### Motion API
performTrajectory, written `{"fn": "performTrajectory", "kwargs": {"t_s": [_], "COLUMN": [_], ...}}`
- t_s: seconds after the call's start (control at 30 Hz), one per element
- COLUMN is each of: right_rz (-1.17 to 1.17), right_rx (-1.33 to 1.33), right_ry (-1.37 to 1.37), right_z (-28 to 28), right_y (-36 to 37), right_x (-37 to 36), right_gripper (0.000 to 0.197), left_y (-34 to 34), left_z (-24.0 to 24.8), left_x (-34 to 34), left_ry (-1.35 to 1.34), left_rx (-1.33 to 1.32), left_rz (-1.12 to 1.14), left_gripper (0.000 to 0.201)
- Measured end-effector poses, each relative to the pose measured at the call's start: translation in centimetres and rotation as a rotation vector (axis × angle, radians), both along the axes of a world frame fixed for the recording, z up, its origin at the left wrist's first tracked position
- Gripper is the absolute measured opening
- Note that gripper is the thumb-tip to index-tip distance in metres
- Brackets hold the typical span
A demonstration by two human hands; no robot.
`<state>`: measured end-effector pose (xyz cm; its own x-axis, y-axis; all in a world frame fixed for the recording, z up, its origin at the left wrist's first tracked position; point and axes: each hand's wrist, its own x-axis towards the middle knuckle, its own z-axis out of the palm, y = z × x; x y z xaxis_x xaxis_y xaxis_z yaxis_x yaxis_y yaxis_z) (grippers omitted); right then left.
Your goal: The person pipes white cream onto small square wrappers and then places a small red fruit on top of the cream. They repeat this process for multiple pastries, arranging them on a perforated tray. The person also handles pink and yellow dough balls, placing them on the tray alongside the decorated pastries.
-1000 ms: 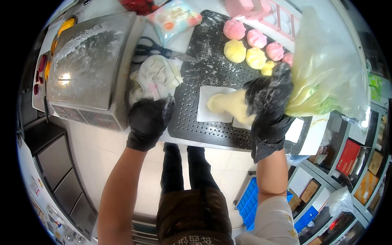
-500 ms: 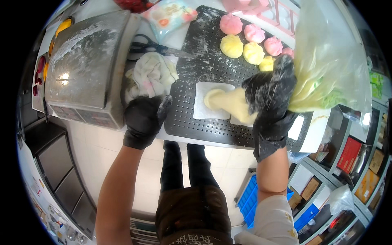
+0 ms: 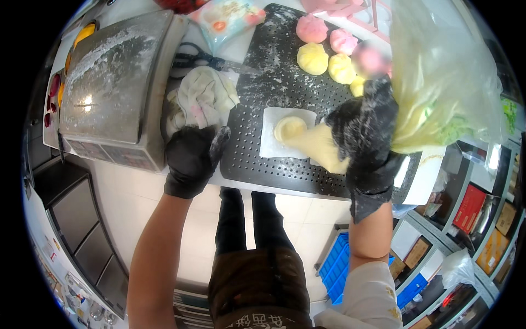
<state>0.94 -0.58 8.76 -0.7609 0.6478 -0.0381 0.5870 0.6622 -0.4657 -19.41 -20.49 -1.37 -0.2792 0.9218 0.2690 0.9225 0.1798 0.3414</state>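
My right hand (image 3: 367, 123), in a flour-dusted black glove, is closed round a piping bag (image 3: 323, 148) with pale yellow filling. The bag's narrow end points left, to a small round of pale yellow mixture (image 3: 290, 129) on a white paper square (image 3: 268, 148). A large translucent yellowish sheet of plastic (image 3: 444, 82) spreads beyond that hand; it appears to be the bag's upper part. My left hand (image 3: 192, 159), in a black glove, is curled against a crumpled white cloth (image 3: 205, 93). Its fingertips are hidden, so whether it grips anything does not show.
Pink and yellow pleated pieces (image 3: 312, 59) stand at the back of the perforated black tray (image 3: 246, 159). Scissors (image 3: 203, 57) and a colourful plastic packet (image 3: 227, 24) lie behind the cloth. At left is a floury metal box (image 3: 115, 82). Pink racks (image 3: 350, 11) are at the back.
My right hand has shifted slightly to the right with the piping bag, uncovering more of the yellow round. The left hand stays nearly still.
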Motion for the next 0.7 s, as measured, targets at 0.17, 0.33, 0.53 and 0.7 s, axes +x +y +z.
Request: {"fn": "performTrajectory", "kwargs": {"t_s": [0.17,0.33,0.53,0.7], "right_rz": [0.125,-0.223,-0.317,-0.321], "right_rx": [0.563,0.209,-0.522,-0.548], "right_ry": [-0.034,0.615,0.788,0.736], "right_z": [-3.0,-4.4,-4.7,-4.7], "right_y": [1.4,2.1,1.7,1.9], "right_x": [-1.9,1.6,3.7,3.0], "right_gripper": [0.097,0.049,0.046,0.049], "left_y": [0.1,0.2,0.2,0.3], "left_z": [0.4,0.2,0.7,0.8], "left_x": [0.0,0.1,0.2,0.2], "left_ry": [0.024,-0.007,-0.015,0.003], "left_rx": [-0.018,0.019,-0.018,-0.011], "left_rz": [0.007,0.003,0.006,-0.002], "left_gripper": [0.022,0.022,0.021,0.020]}}
